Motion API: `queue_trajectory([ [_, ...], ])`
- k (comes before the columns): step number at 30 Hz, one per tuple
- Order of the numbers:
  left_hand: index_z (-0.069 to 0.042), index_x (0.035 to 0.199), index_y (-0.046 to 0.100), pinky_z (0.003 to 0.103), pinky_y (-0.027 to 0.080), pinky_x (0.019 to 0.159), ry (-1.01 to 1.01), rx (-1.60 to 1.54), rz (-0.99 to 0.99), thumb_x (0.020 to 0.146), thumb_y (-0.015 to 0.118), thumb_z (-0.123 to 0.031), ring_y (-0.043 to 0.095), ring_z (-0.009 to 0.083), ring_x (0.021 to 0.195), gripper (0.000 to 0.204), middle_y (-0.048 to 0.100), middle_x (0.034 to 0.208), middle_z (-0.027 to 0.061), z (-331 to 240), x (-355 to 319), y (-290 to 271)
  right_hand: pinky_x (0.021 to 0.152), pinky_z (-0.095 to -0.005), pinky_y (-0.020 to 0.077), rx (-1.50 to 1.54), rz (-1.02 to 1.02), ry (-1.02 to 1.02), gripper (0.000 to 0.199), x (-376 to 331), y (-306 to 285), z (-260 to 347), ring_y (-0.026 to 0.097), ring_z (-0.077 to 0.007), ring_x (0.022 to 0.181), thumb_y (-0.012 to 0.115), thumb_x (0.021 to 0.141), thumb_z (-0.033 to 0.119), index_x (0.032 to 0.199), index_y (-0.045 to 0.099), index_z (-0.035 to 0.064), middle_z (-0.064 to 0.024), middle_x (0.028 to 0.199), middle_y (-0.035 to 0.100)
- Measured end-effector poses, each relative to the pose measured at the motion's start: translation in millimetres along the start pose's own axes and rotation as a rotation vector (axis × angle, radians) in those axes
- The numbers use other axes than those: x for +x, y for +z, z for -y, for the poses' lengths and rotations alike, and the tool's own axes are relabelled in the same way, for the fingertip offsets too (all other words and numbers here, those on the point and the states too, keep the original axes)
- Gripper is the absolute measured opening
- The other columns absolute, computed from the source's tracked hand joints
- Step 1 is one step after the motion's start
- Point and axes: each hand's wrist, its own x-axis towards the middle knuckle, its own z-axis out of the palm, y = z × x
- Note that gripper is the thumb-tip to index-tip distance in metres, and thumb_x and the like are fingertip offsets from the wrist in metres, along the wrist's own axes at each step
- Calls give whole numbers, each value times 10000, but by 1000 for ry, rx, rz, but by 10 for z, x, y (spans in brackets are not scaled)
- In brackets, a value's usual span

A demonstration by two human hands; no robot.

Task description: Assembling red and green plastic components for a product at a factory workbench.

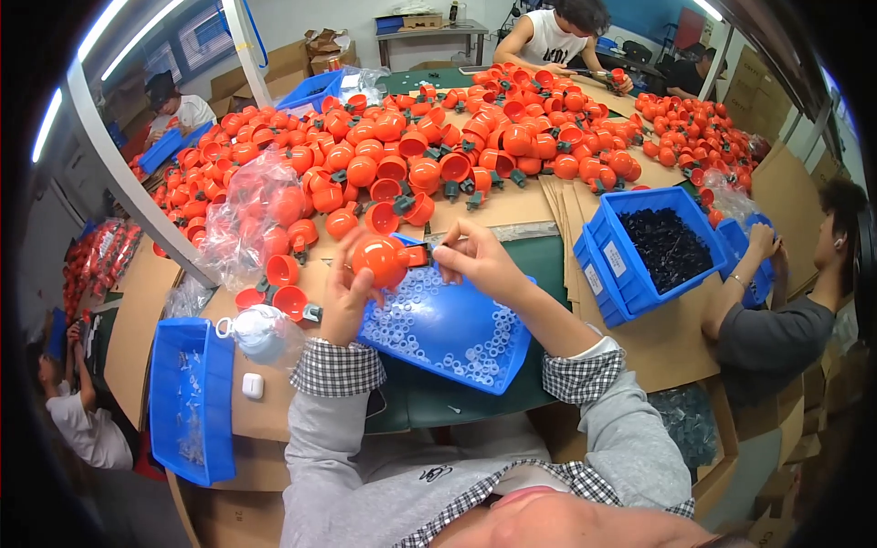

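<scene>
Head view: left hand (342, 290) grips an orange cup (380, 259), right hand (477, 263) pinches at its dark fitting (428, 253), over blue tray (448, 315) of white rings (402, 336).

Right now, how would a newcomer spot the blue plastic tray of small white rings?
Find the large heap of glossy orange-red plastic cups. On its near side, below the person's bare left hand and bare right hand, lies the blue plastic tray. Unlike the deeper blue plastic bin to its right, full of small black pieces, it holds small whitish rings.
</scene>
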Motion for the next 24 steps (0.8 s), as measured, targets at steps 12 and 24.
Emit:
queue_trajectory([
  [12, -55, 1321, 349, 241, 492, 459, -420, -196, 166, 932, 273, -553, 618, 169, 682, 636, 611, 952, 138, 133, -20, -167, 589, -230, 461, -502, 114, -311, 129, -73, 61, 109, 577, -95, 650, 577, 862, 40, 876, 452, 12, -54, 709, 583],
  [24, 31, 1243, 429, 385, 359, 1008, 199, -253, 178, 938, 433, -333, 418, 251, 1231, 475, 387, 1337, 178, 23, 10, 51, 552, -203, 429, 374, 14, 238, 166, 65, -106, -93, 541, -90, 606, 589, 880, 175, 873, 467, 64, -59, 700, 583],
])
